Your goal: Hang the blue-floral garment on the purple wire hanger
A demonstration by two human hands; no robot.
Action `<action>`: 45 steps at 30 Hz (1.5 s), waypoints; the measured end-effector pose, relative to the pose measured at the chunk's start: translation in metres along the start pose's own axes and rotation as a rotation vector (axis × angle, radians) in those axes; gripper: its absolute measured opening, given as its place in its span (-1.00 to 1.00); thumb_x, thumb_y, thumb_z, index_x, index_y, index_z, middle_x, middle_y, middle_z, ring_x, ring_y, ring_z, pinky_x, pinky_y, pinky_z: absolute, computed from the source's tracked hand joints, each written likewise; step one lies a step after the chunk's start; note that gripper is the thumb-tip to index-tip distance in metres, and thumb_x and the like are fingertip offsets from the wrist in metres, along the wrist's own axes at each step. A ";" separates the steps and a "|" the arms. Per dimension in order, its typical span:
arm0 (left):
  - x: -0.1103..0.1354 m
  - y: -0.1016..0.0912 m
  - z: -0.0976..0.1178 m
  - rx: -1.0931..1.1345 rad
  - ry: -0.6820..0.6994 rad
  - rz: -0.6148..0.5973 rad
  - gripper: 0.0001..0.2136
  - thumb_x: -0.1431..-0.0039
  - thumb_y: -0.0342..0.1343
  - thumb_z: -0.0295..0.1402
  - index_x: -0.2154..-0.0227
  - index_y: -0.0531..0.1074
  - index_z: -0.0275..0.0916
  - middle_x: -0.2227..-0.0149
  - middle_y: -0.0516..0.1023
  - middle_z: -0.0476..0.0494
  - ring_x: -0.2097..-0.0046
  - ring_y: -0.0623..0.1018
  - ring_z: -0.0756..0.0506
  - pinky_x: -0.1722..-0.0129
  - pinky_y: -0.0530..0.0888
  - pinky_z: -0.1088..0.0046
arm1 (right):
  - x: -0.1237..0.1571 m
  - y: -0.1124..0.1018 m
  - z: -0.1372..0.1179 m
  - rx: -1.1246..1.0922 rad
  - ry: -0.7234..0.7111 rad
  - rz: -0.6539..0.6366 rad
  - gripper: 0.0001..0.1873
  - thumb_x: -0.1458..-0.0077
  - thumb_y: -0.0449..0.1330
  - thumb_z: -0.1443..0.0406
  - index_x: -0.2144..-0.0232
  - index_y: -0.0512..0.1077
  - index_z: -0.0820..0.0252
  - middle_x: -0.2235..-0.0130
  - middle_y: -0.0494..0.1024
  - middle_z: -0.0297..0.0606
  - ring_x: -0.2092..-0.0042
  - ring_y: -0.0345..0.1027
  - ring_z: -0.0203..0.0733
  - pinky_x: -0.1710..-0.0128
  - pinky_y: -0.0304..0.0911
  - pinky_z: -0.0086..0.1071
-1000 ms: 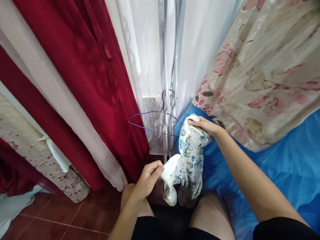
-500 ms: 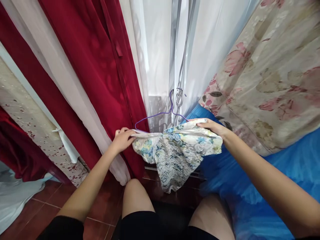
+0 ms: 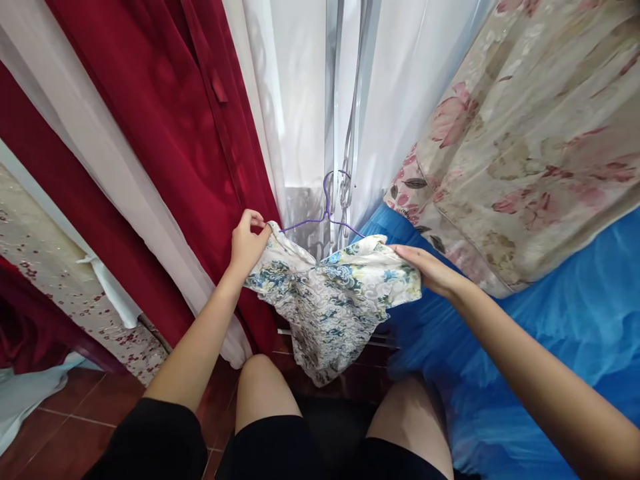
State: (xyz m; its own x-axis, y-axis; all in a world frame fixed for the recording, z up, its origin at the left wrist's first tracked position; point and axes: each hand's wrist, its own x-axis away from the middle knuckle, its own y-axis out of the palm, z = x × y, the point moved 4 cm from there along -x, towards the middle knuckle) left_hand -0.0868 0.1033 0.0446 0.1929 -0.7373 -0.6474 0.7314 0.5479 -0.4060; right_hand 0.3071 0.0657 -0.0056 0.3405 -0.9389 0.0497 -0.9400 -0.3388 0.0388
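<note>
A small floral garment point(image 3: 330, 300), cream with blue and green print, hangs spread between my two hands. My left hand point(image 3: 249, 241) pinches its left top corner, held up against the red curtain point(image 3: 165, 133). My right hand point(image 3: 425, 267) grips the garment's right top edge, fingers closed over the cloth. Just behind the garment a purple wire hanger point(image 3: 325, 217) hangs on a metal window grille point(image 3: 345, 167), its lower bar hidden by the cloth. My bare knees show below.
White sheer curtains point(image 3: 295, 100) hang behind the hanger. A blue fabric point(image 3: 540, 347) and a pink-flowered cream cloth point(image 3: 530, 147) fill the right side. A speckled cream cloth point(image 3: 65, 280) hangs at the left over a red tiled floor point(image 3: 65, 440).
The bunched garment has been stretched out flat between both hands. My left hand went from low near my knee up and left to the hanger's left end.
</note>
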 end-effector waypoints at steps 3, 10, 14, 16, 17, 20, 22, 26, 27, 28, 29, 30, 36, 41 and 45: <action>0.000 0.000 0.003 0.084 -0.012 -0.136 -0.85 -0.15 0.07 -0.38 0.32 0.52 -0.26 0.35 0.57 -0.08 0.28 0.52 -0.07 0.27 0.38 0.47 | 0.017 -0.014 0.003 0.101 -0.070 0.142 -0.57 -0.04 0.37 -0.07 0.36 0.60 0.18 0.39 0.66 -0.20 0.39 0.51 -0.11 0.37 0.40 -0.31; -0.004 0.005 0.038 0.194 0.016 -0.131 -0.74 -0.29 -0.03 -0.27 0.15 0.51 -0.24 0.22 0.59 -0.13 0.19 0.54 -0.11 0.19 0.42 0.43 | 0.014 -0.003 -0.061 -0.022 -0.297 0.449 -0.62 -0.03 0.36 -0.05 0.38 0.58 0.13 0.37 0.64 -0.13 0.25 0.55 0.10 0.34 0.42 -0.21; 0.014 0.006 0.029 0.010 0.169 -0.123 -0.73 -0.18 0.19 -0.11 0.27 0.53 -0.23 0.23 0.59 -0.13 0.18 0.53 -0.12 0.11 0.39 0.41 | 0.042 0.055 -0.088 0.104 -0.409 0.309 -0.51 -0.20 0.17 -0.14 0.23 0.59 0.13 0.36 0.60 -0.15 0.24 0.53 0.04 0.33 0.42 -0.24; 0.026 0.008 0.004 0.082 0.032 -0.071 -0.63 -0.26 0.07 -0.03 0.41 0.51 -0.26 0.36 0.55 -0.14 0.29 0.51 -0.10 0.20 0.39 0.40 | 0.067 0.098 -0.087 0.313 -0.445 -0.056 -0.54 -0.23 0.18 -0.09 0.15 0.60 0.12 0.30 0.61 -0.19 0.22 0.52 -0.01 0.23 0.44 -0.24; 0.032 0.009 -0.008 0.141 -0.057 -0.035 -0.56 -0.32 -0.03 -0.01 0.45 0.49 -0.26 0.41 0.53 -0.14 0.34 0.49 -0.09 0.25 0.39 0.40 | 0.081 0.118 -0.082 0.400 -0.456 -0.297 -0.58 -0.24 0.21 -0.03 0.06 0.59 0.11 0.21 0.62 -0.18 0.16 0.52 -0.01 0.14 0.44 -0.22; 0.052 0.018 -0.021 0.286 -0.184 0.068 -0.47 -0.36 -0.16 0.06 0.43 0.48 -0.26 0.39 0.52 -0.16 0.32 0.50 -0.08 0.27 0.40 0.41 | 0.103 0.147 -0.060 0.522 -0.469 -0.683 -0.54 -0.27 0.24 0.12 -0.17 0.48 0.08 -0.05 0.58 -0.12 -0.07 0.47 0.02 -0.12 0.34 -0.16; 0.064 0.030 -0.008 0.449 -0.191 0.078 -0.53 -0.31 -0.06 0.10 0.33 0.47 -0.23 0.35 0.50 -0.12 0.32 0.50 -0.06 0.30 0.42 0.43 | 0.089 0.138 -0.044 0.562 -0.485 -0.563 -0.54 -0.29 0.22 0.14 -0.19 0.45 0.06 -0.13 0.52 -0.12 -0.16 0.40 0.02 -0.21 0.27 -0.13; 0.082 0.069 0.047 0.962 -0.258 -0.171 -0.57 -0.20 0.12 0.14 0.34 0.38 -0.19 0.59 0.22 0.08 0.51 0.40 -0.01 0.47 0.33 0.49 | 0.042 0.096 -0.012 0.589 -0.485 -0.064 -0.52 -0.31 0.17 0.10 -0.22 0.39 0.04 -0.22 0.43 -0.11 -0.25 0.30 0.04 -0.29 0.16 -0.03; 0.086 0.078 0.061 1.050 -0.266 -0.255 -0.56 -0.19 0.15 0.13 0.39 0.37 -0.20 0.62 0.16 0.11 0.54 0.36 0.01 0.49 0.31 0.51 | 0.034 0.090 -0.005 0.580 -0.481 -0.010 -0.52 -0.31 0.16 0.08 -0.22 0.38 0.04 -0.23 0.42 -0.10 -0.25 0.29 0.05 -0.28 0.16 -0.01; 0.090 0.086 0.074 1.107 -0.269 -0.334 -0.56 -0.18 0.18 0.11 0.43 0.36 -0.21 0.63 0.16 0.10 0.55 0.32 0.03 0.49 0.29 0.52 | 0.030 0.087 0.002 0.571 -0.472 -0.003 -0.55 -0.32 0.15 0.07 -0.17 0.42 0.06 -0.22 0.42 -0.09 -0.23 0.30 0.06 -0.25 0.18 -0.02; 0.093 0.092 0.084 1.144 -0.275 -0.401 -0.57 -0.17 0.22 0.08 0.45 0.36 -0.22 0.62 0.21 0.09 0.55 0.30 0.05 0.49 0.28 0.52 | 0.028 0.087 0.008 0.557 -0.459 -0.032 -0.60 -0.32 0.14 0.06 -0.09 0.47 0.08 -0.20 0.44 -0.08 -0.20 0.33 0.05 -0.21 0.23 -0.05; 0.097 0.097 0.092 1.172 -0.284 -0.452 -0.57 -0.16 0.25 0.06 0.46 0.36 -0.23 0.60 0.27 0.06 0.55 0.28 0.06 0.48 0.29 0.51 | 0.028 0.087 0.013 0.533 -0.445 -0.059 -0.64 -0.33 0.13 0.05 0.02 0.52 0.11 -0.13 0.49 -0.09 -0.12 0.38 0.03 -0.14 0.29 -0.10; 0.110 0.106 0.124 1.369 -0.352 -0.673 -0.59 -0.13 0.30 0.02 0.49 0.33 -0.20 0.68 0.02 0.18 0.58 0.23 0.07 0.18 0.50 0.34 | 0.052 0.066 0.014 0.441 -0.482 0.324 -0.72 -0.22 0.27 0.07 0.20 0.43 0.14 0.43 0.38 -0.38 0.40 0.23 -0.24 0.35 0.21 -0.36; 0.119 0.112 0.151 1.352 -0.476 -0.908 -0.69 -0.19 0.28 -0.10 0.40 0.44 -0.26 0.66 0.20 0.13 0.54 0.36 0.07 0.26 0.48 0.43 | 0.061 0.060 0.015 0.428 -0.274 0.155 -0.56 -0.22 0.23 -0.02 0.47 0.50 0.21 0.55 0.32 -0.37 0.47 0.13 -0.27 0.44 0.11 -0.38; 0.126 0.117 0.158 1.306 -0.591 -0.992 -0.71 -0.20 0.28 -0.13 0.23 0.50 -0.28 0.47 0.47 -0.01 0.30 0.61 -0.06 0.11 0.51 0.37 | 0.082 0.058 0.037 0.062 -0.089 0.085 -0.49 -0.17 0.25 -0.08 0.53 0.52 0.24 0.53 0.48 -0.29 0.49 0.26 -0.25 0.47 0.19 -0.40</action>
State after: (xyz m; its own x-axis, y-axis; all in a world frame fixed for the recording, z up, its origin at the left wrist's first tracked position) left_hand 0.1266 0.0122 0.0168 -0.6420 -0.7632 -0.0732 0.6542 -0.5950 0.4668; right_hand 0.2793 -0.0332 -0.0364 0.2591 -0.9651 -0.0389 -0.9658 -0.2583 -0.0231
